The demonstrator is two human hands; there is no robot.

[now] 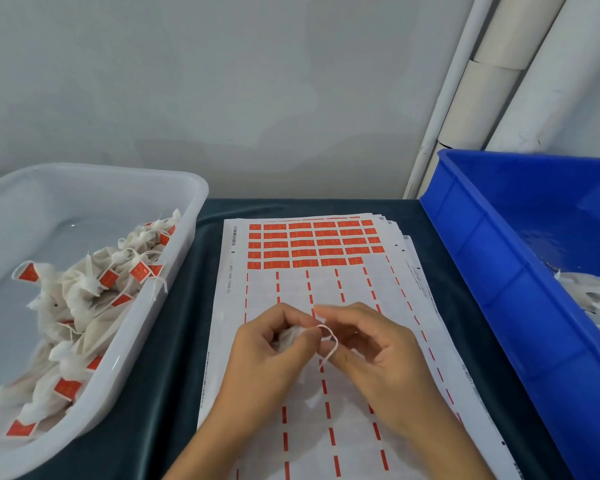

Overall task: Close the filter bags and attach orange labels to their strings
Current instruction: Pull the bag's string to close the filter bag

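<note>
My left hand (267, 348) grips a small white filter bag (290, 338) bunched between its fingers. My right hand (371, 348) pinches the bag's white string (330, 342), which loops between the two hands. Both hands hover over a label sheet (291, 292) whose far rows hold orange labels (312, 244); the near rows are peeled bare, leaving only red dashes. The bag's body is mostly hidden by my fingers.
A translucent white tub (174, 258) at the left holds several closed bags with orange labels (84, 306). A blue crate (492, 258) at the right holds unlabelled white bags (593, 299). More sheets are stacked under the top one on a dark cloth (174, 341). White pipes stand behind.
</note>
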